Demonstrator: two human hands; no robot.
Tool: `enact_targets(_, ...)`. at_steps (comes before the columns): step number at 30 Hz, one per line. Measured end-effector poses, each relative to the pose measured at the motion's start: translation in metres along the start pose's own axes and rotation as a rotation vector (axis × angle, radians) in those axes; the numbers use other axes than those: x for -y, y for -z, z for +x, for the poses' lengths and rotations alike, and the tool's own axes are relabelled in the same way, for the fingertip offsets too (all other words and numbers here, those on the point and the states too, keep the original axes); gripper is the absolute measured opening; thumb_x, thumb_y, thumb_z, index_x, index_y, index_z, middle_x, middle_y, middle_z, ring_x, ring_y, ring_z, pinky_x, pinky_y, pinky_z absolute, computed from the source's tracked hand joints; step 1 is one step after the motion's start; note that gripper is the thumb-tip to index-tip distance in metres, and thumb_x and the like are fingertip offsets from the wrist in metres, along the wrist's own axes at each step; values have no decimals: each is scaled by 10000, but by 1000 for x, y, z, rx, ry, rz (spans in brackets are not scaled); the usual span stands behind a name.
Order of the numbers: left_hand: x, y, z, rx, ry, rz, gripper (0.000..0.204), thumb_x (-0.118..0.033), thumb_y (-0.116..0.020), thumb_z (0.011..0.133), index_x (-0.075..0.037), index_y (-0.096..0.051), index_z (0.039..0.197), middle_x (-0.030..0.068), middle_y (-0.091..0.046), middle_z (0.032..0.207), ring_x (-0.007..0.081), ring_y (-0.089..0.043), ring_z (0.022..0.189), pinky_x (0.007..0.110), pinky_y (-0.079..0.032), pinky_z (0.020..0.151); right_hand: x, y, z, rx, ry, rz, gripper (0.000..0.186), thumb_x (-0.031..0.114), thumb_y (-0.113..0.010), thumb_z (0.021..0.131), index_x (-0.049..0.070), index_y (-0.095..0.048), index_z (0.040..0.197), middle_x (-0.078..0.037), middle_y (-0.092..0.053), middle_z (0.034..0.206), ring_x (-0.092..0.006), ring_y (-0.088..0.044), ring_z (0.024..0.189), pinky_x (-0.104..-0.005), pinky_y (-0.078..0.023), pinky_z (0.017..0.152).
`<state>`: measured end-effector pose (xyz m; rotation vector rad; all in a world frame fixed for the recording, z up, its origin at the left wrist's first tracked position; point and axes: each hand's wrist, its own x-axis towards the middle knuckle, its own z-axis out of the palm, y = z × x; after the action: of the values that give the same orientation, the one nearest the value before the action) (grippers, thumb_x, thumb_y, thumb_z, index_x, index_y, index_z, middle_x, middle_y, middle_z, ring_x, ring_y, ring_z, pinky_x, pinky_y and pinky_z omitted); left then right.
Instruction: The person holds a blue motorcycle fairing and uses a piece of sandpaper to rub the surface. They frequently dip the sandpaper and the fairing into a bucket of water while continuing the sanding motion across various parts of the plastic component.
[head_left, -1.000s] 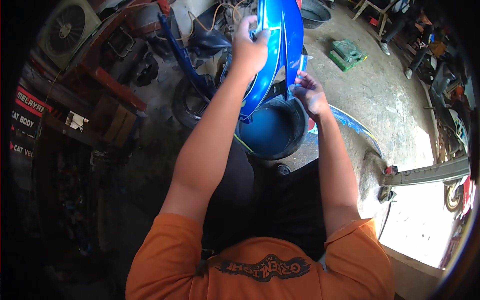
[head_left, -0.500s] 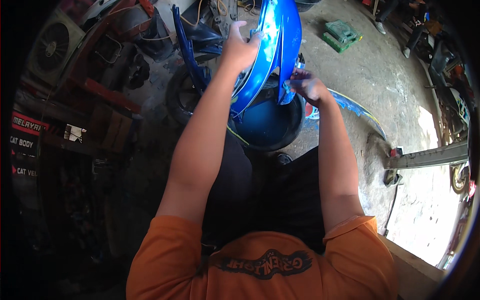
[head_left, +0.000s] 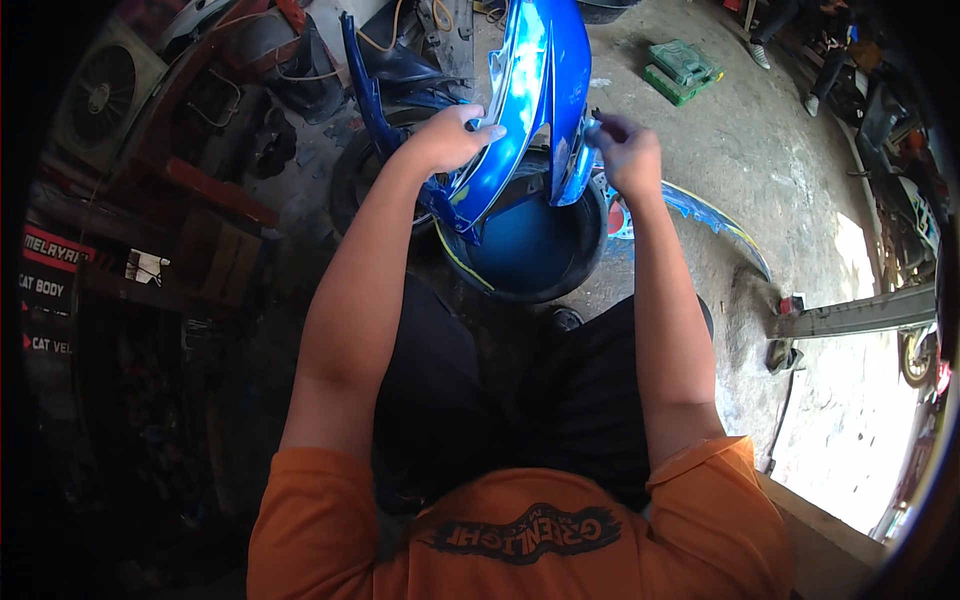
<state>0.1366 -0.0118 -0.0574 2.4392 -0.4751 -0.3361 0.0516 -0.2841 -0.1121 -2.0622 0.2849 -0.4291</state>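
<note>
A glossy blue motorcycle fairing panel [head_left: 522, 125] with pale edge lines slants over a round black tub [head_left: 603, 235] that holds dark bluish water. Its upper end runs out of the picture. My left hand [head_left: 447, 142] is closed on the panel's left edge, thumb lying on the painted face and the other fingers partly hidden behind it. On the opposite side, my right hand [head_left: 630, 160] has its fingers curled in a pinch at the panel's right edge, above the narrow lower tip. Whether anything small is also between these fingers cannot be seen.
Beyond the tub, a green case [head_left: 683, 72] lies on the concrete floor. A curved blue and yellow trim piece [head_left: 715, 215] rests right of the tub. A dark blue strip [head_left: 366, 95] and a wheel [head_left: 362, 180] stand at left. A fan [head_left: 98, 95] is farther left; a person's legs [head_left: 828, 75] show far right.
My left hand has slid down and left along the panel edge. My right hand has moved up the other edge. The panel has shifted slightly left and its lower end shows more.
</note>
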Motion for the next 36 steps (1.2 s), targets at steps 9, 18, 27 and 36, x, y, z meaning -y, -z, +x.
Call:
enact_targets(9,-38,-4,-35,324,-133,134,551,-407,-675,1079,52,-619,1379,265,-717,1286,342,-684,1148,409,-505,1042,54,-8,-16,-408,471,123,222,16,-758,949,43,-817,1162,-113,-773,1058,-232,-756,944,-342,-591,846)
enact_targets(18,-31,-6,-38,303,-183,214,515,-384,-622,1106,78,-576,1328,354,-667,1314,475,-650,1228,479,-492,1061,69,-14,-18,-359,838,-159,191,2,-741,879,33,-801,1058,-153,-700,931,-367,-682,911,-472,-570,816)
enact_targets(27,-9,3,-20,129,-215,-88,289,-224,-512,1136,11,-596,1281,170,-694,1136,223,-625,1061,396,-490,1000,32,-40,-39,42,886,-166,274,-43,-690,805,40,-770,1053,-170,-686,915,-394,-686,909,-477,-561,834)
enact_targets(36,-26,-7,-24,201,-270,42,296,-259,-493,1150,19,-559,1226,151,-670,1089,250,-590,984,423,-485,946,57,-24,-25,-333,596,63,210,-50,-729,870,32,-795,1052,-170,-715,981,-391,-706,908,-457,-577,819)
